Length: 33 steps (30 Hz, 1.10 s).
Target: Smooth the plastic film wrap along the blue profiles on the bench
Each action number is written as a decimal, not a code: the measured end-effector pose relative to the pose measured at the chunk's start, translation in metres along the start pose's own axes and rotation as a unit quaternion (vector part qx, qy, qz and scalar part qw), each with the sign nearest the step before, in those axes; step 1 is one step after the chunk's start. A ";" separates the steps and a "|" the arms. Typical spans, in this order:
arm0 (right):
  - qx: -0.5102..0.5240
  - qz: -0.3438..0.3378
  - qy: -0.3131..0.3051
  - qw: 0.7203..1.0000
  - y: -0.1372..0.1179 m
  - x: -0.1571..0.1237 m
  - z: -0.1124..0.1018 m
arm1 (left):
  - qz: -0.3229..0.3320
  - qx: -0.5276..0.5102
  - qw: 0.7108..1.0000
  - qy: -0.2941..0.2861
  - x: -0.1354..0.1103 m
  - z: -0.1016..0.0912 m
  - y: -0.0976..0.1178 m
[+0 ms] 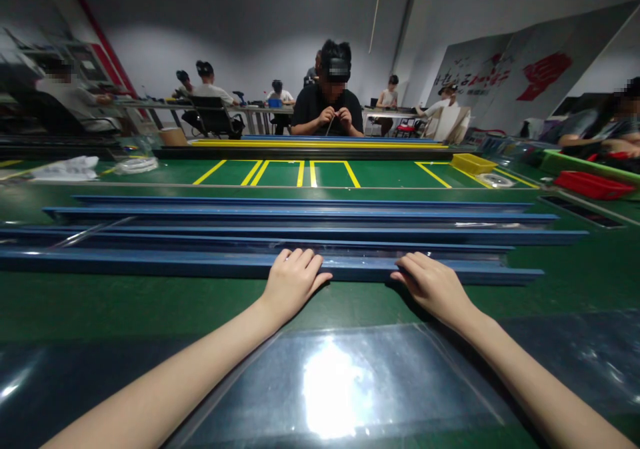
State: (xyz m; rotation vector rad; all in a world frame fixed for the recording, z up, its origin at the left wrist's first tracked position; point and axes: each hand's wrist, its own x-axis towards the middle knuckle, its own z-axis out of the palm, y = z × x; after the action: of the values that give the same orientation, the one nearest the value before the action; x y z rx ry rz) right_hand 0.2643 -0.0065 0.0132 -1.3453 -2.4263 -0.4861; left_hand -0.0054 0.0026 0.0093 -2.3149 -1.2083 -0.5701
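Several long blue rails lie side by side across the green table (125, 302). My left hand (293, 281) rests on the nearest blue rail (150, 262) with its fingers curled over the rail's near edge. My right hand (431, 284) lies on the same rail further right, fingers bent over its top. Both hands press on the rail rather than lift it. A clear plastic sheet (350, 382) lies flat on the table between my forearms, close to me.
Behind the rails the table carries yellow floor-style lines (305, 172). A yellow tray (473, 163) and a red tray (593, 184) stand at the right. A person in black (327, 106) sits across the table working with both hands. Other people sit at tables behind.
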 end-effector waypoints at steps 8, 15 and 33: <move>-0.007 0.000 0.004 1.000 0.001 0.000 0.002 | 0.002 -0.001 1.000 0.003 -0.001 0.002 0.000; -0.003 0.006 -0.003 1.000 0.001 0.000 0.001 | 0.006 -0.003 1.000 0.012 -0.001 0.004 -0.001; 0.017 0.015 -0.018 1.000 0.001 0.001 -0.001 | 0.004 -0.007 1.000 0.000 0.000 0.002 -0.001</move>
State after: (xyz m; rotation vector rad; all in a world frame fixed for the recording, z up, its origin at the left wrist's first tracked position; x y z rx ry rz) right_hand 0.2652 -0.0054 0.0143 -1.3855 -2.4293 -0.4157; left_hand -0.0060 0.0048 0.0078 -2.3304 -1.1970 -0.5780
